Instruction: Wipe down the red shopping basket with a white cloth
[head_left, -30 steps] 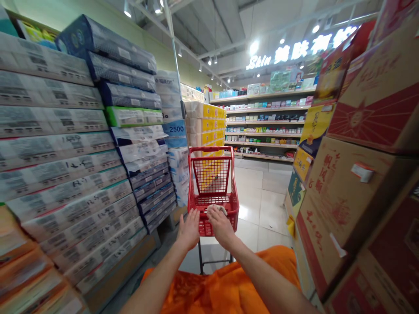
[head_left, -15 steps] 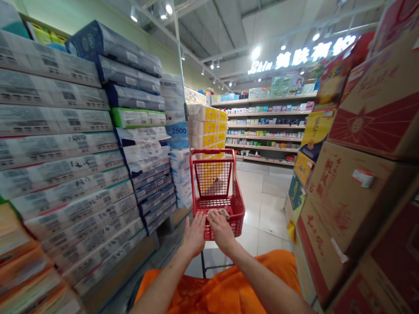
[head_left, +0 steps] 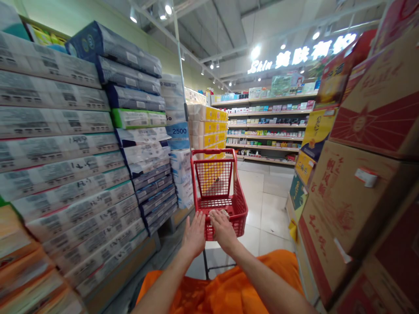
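A red plastic shopping cart (head_left: 240, 205) with a grid basket stands in front of me, its near rim under my hands. My left hand (head_left: 195, 233) lies on the left of that rim, fingers stretched out, with nothing visible in it. Close beside it, my right hand (head_left: 224, 229) presses a crumpled pale cloth (head_left: 225, 213) against the rim. Most of the cloth is hidden under the fingers. Inside, the basket's mesh back flap (head_left: 214, 179) stands up at the far end.
Tall stacks of wrapped paper packs (head_left: 81, 161) line the left side. Brown and red cartons (head_left: 343, 187) are piled along the right. Pale floor tiles (head_left: 271, 213) run between them to shelves of small products (head_left: 265, 126). Yellow-and-white packs (head_left: 211, 126) stand behind the cart.
The cart's basket has shifted slightly to the right in view. My right hand has moved a little right with the cloth, which shows less now. The left hand has barely moved.
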`<action>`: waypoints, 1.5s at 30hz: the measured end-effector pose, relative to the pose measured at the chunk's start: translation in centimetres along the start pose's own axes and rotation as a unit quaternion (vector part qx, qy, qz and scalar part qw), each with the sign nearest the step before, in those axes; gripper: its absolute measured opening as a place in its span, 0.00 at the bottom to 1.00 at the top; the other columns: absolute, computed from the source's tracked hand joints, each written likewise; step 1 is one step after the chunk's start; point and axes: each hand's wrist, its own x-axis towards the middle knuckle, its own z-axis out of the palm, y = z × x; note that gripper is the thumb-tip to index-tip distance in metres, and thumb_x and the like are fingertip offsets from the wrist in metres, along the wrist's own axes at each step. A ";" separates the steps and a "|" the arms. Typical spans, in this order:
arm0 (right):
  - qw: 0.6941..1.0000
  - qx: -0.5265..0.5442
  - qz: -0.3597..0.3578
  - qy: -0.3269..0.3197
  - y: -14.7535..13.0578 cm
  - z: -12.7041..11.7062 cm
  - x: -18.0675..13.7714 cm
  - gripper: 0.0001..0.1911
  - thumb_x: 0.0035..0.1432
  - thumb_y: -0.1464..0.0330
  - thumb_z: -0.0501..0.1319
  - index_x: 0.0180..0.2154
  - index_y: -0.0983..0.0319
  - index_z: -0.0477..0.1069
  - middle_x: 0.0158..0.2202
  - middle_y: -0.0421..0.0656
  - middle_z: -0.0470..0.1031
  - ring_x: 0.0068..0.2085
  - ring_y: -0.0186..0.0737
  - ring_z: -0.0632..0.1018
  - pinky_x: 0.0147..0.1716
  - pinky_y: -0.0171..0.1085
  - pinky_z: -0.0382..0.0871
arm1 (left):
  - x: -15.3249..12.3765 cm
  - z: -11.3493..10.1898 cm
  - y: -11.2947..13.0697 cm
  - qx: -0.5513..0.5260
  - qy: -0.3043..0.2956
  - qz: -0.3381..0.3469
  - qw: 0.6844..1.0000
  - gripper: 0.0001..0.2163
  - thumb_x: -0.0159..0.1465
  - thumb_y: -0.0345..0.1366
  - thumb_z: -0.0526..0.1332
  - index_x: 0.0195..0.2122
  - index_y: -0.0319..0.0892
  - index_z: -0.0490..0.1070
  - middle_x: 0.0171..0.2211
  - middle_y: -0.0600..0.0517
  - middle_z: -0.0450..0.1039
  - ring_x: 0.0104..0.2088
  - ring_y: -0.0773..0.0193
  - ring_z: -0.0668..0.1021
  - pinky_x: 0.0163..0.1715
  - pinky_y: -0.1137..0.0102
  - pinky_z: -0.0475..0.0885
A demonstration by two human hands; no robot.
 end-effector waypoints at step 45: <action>0.954 0.153 0.258 0.002 9.9 -10.3 -4.4 0.19 0.54 0.72 0.45 0.41 0.60 0.71 0.45 0.44 0.71 0.49 0.39 0.68 0.50 0.41 0.62 | 5.5 -2.4 5.2 0.019 -0.024 0.108 0.994 0.39 0.49 0.32 0.54 0.61 0.33 0.37 0.63 0.44 0.34 0.62 0.54 0.40 0.58 0.53 0.41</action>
